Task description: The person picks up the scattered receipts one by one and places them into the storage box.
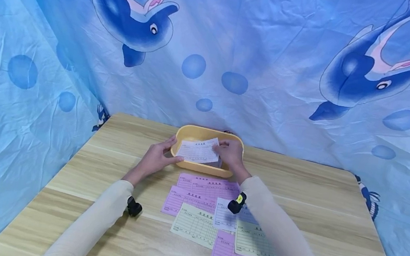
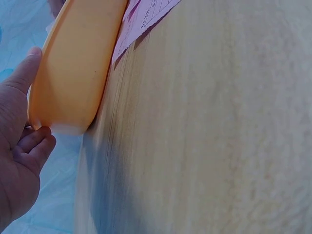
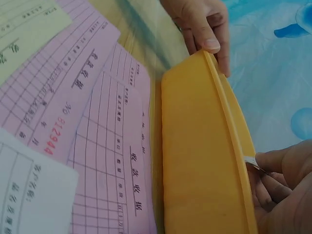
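Observation:
A yellow plastic bin [image 1: 203, 169] stands near the back edge of the table. My left hand [image 1: 157, 157] grips its left end, thumb along the near rim and fingers round the end, as the left wrist view [image 2: 22, 141] also shows of the bin's wall [image 2: 78, 63]. Over the bin's opening, my right hand [image 1: 231, 153] pinches the right edge of a white receipt slip [image 1: 197, 150] with printed lines. In the right wrist view only a small white edge of the slip [image 3: 252, 162] shows between thumb and fingers. Beneath it, more paper lies partly hidden in the bin.
In front of the bin, purple slips [image 1: 189, 203], green slips [image 1: 194, 226] and a white slip [image 1: 224, 217] lie overlapping on the wooden table [image 1: 132, 241]. My right forearm [image 1: 281, 232] covers part of them. A blue dolphin-print curtain [image 1: 269, 124] hangs behind the table.

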A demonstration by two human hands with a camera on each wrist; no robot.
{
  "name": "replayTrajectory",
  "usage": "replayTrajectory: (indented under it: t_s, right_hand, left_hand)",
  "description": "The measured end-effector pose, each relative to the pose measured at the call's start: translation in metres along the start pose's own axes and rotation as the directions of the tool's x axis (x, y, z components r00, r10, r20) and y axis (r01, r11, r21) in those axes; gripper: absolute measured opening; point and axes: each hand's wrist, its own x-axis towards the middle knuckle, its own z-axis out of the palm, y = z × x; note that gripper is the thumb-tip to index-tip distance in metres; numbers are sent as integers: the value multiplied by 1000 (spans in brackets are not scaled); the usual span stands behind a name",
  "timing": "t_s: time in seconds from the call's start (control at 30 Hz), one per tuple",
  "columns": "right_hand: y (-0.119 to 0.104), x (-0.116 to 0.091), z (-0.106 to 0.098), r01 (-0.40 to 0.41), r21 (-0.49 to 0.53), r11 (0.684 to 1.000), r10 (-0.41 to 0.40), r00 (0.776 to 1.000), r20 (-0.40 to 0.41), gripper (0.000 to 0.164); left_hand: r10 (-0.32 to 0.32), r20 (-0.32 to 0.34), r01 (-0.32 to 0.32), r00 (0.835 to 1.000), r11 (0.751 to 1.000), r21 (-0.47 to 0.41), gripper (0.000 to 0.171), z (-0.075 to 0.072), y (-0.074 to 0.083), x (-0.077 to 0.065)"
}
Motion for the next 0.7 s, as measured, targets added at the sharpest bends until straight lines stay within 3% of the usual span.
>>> replayTrajectory:
  t_s: [0.33, 0.57, 0.7]
  right_hand:
    - [0, -1, -22, 94, -86, 992, -91, 995, 31, 24]
    - [-2, -7, -56, 139, 92, 986, -149, 983, 108, 32]
    - [-7, -16, -75, 181, 124, 976, -194, 976, 100, 34]
  left_hand:
    - [-10, 5, 10, 1000, 1000, 14, 93, 0, 2, -1]
    - [-10, 7, 10, 1000, 1000, 24, 97, -1, 1, -2]
    - [-4, 3, 4, 1000, 1000, 20, 97, -1, 1, -1]
